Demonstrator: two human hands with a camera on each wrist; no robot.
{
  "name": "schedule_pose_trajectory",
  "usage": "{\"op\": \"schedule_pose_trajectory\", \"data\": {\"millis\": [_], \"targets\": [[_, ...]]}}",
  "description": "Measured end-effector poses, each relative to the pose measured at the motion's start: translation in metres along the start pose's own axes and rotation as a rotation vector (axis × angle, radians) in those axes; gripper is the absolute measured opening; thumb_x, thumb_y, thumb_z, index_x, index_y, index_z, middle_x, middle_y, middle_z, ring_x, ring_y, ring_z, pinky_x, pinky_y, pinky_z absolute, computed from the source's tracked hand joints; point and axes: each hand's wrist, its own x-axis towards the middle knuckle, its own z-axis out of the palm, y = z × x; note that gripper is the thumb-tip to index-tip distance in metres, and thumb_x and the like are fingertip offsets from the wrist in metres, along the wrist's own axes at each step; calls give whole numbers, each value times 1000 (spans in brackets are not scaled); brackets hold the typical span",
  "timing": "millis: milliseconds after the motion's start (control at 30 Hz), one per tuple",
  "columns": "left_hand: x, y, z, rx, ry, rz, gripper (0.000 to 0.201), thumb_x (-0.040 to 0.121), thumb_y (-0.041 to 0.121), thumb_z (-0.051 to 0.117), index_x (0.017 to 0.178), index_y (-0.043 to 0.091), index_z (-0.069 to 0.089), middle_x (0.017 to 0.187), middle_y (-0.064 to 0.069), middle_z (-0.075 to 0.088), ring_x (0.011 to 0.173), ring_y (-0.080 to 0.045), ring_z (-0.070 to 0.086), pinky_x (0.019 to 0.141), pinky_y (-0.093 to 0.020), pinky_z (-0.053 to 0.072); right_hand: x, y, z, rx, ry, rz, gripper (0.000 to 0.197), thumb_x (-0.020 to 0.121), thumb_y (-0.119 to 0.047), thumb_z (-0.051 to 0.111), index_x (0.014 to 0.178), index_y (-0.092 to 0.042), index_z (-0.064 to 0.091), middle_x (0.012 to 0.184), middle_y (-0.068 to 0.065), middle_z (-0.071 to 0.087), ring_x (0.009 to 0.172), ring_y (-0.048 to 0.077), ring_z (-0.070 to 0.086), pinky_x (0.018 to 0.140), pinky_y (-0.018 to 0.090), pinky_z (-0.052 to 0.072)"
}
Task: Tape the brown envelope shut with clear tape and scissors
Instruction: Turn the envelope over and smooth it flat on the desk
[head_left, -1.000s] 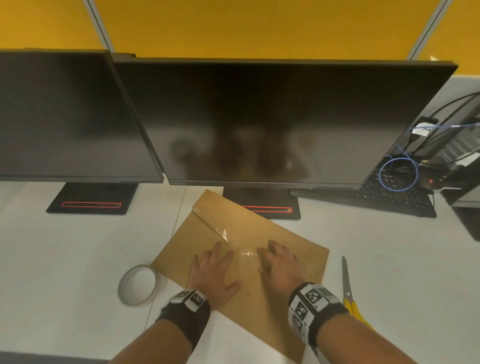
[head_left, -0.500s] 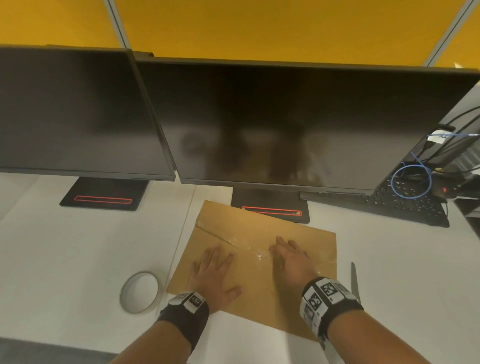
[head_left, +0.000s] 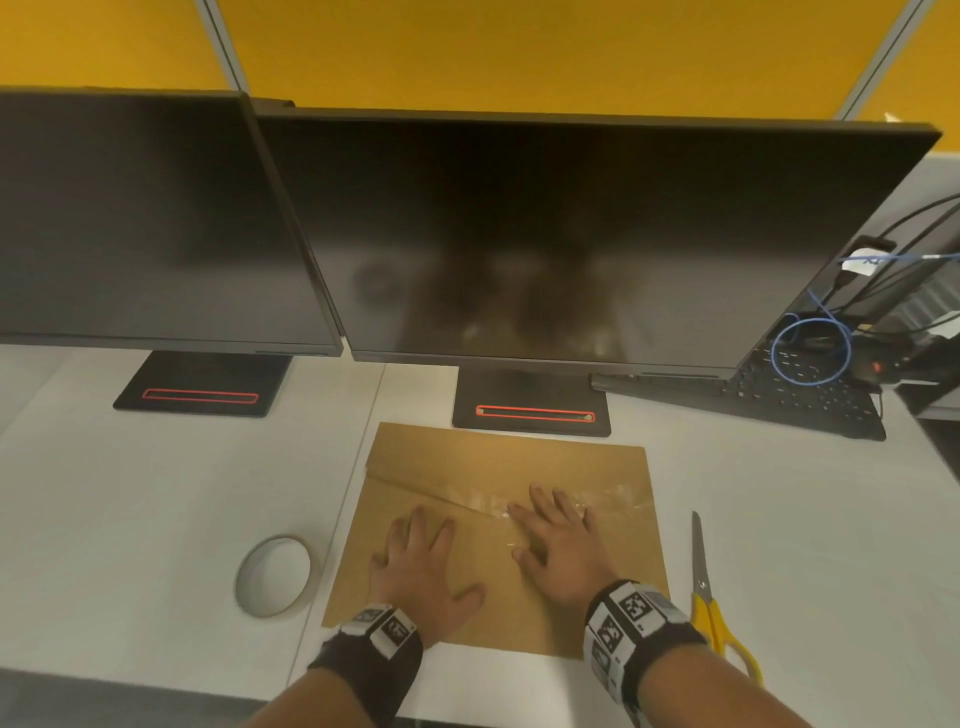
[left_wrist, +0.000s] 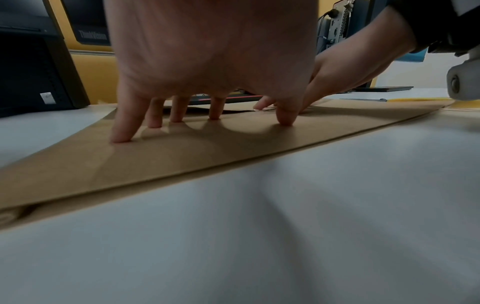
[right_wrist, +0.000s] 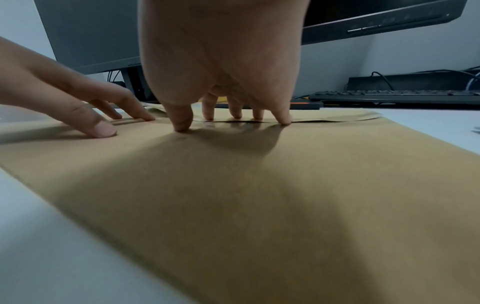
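The brown envelope (head_left: 613, 587) lies flat on the white desk (head_left: 130, 519) in front of the middle monitor stand. A strip of clear tape (head_left: 608, 498) shines along its flap edge. My left hand (head_left: 421, 561) presses flat on the envelope's lower left part, fingers spread (left_wrist: 122, 131). To its right, my right hand (head_left: 558, 540) presses with spread fingers (right_wrist: 182, 121) on the taped flap edge. The tape roll (head_left: 274, 575) lies on the desk left of the envelope. Yellow-handled scissors (head_left: 709, 597) lie to its right.
Two dark monitors (head_left: 545, 234) stand at the back, their stands (head_left: 530, 410) just beyond the envelope. A black keyboard (head_left: 779, 400) with a blue cable loop (head_left: 810, 353) sits at the back right. The desk's front edge (head_left: 104, 680) is near my forearms.
The envelope has turned from slanted to nearly square with the desk edge. My right hand has slid rightward along the taped flap. My left hand stays pressed on the envelope.
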Motion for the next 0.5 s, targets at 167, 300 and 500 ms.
{"op": "schedule_pose_trajectory", "data": {"millis": [167, 300, 500], "targets": [[-7, 5, 1, 77, 41, -11, 88, 77, 79, 30, 149, 32, 14, 159, -8, 5, 144, -32, 10, 111, -54, 19, -5, 5, 4, 9, 4, -30, 57, 93, -49, 41, 144, -45, 17, 159, -10, -4, 147, 19, -8, 117, 51, -6], [-6, 9, 0, 38, 80, 60, 87, 72, 74, 39, 144, 26, 34, 156, -12, 24, 141, -35, 27, 107, -61, 26, -10, 7, 7, 11, 8, -50, 56, 92, -49, 41, 144, -46, 18, 159, -10, -3, 147, 19, -8, 116, 50, -8], [9, 9, -5, 39, -25, 221, 85, 83, 60, 40, 149, 41, -11, 159, 2, -21, 147, -27, -16, 114, -56, 3, -11, 0, 2, 4, 2, -32, 57, 91, -48, 43, 143, -44, 21, 159, -8, 0, 147, 19, -5, 117, 51, -5]]}}
